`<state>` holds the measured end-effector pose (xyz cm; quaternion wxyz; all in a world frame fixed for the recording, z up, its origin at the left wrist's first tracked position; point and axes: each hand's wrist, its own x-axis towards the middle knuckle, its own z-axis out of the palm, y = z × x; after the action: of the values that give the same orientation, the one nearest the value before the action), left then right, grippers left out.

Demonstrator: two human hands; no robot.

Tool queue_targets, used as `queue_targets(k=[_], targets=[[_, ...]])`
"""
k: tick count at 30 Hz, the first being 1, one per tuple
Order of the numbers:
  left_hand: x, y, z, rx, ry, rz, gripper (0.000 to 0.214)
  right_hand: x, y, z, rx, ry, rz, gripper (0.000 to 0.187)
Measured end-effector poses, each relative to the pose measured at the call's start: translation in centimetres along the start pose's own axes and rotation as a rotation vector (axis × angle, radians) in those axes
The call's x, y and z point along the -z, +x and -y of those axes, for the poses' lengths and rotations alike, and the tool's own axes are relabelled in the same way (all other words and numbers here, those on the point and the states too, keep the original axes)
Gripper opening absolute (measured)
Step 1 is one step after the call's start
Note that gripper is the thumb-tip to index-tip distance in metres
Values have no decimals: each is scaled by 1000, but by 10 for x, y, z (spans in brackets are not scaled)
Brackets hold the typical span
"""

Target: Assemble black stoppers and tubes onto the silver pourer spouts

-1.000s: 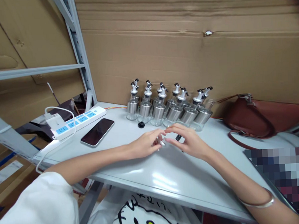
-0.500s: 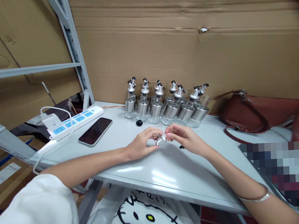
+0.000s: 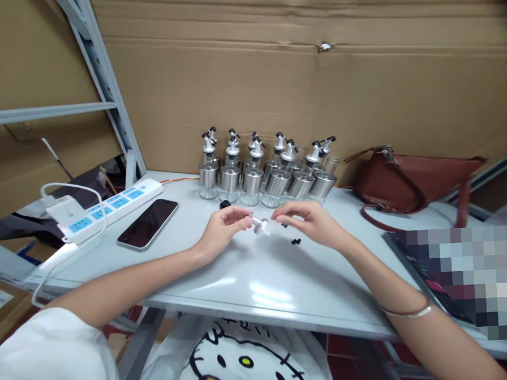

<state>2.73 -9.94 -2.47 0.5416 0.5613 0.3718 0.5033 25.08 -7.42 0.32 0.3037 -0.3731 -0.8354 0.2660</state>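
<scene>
My left hand (image 3: 221,228) pinches a small silver and white spout cap (image 3: 259,226) just above the grey table (image 3: 258,280). Opposite it, my right hand (image 3: 310,221) hovers with its fingers curled close to the cap's other end; whether they touch it I cannot tell. Two small black parts (image 3: 296,242) lie on the table just below my right hand. Several glass and steel dispenser bottles (image 3: 265,175) with spout tops stand in rows behind both hands, and a black cap (image 3: 225,204) lies in front of them.
A dark phone (image 3: 148,223) lies left of my hands, beside a white power strip (image 3: 105,209) with a cable. A brown leather bag (image 3: 410,176) sits at the right. Cardboard (image 3: 299,80) backs the table. A metal shelf post (image 3: 103,84) rises at the left.
Both hands have lifted slightly from the table and drawn apart. The small cap now sits in my left fingers, and the black parts show on the table. The camera has turned right.
</scene>
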Motion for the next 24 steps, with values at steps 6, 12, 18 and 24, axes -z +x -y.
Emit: queue_targets(k=[6,12,18,24], targets=[[-1,-2,-1,37,44,53,22,38,-5,-28,-177,-258,226,23],[0,0,4,108,7,82,27,35,-9,-38,-303,-156,472,21],[1,1,6,84,49,78,26,31,-8,-25,-350,62,308,26],[-1,-2,6,31,70,101,30,-3,-4,8,-148,294,49,29]])
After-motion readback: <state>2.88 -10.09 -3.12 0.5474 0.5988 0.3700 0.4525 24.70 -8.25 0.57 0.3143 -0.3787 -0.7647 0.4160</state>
